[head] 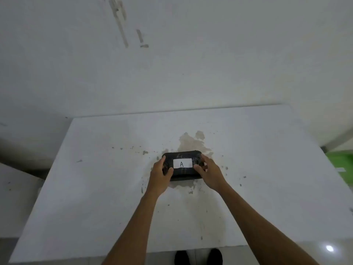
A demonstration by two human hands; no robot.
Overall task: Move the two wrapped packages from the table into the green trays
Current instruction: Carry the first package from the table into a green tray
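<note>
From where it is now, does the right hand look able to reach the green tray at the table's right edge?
Probably yes: the right hand grips the black wrapped package with the left hand, and bare white table lies between it and the green tray.

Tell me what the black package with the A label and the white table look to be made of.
Black wrapped package: probably glossy plastic film or tape over a soft-cornered block; pale wrinkle highlights show. Its contents are hidden.
White rectangular label: matte, likely paper, with a handwritten A.
White table: hard, smooth, matte slab, possibly painted board or laminate; brownish stains and chipped specks mark it.
Both hands' grip spans the package's ends.
</note>
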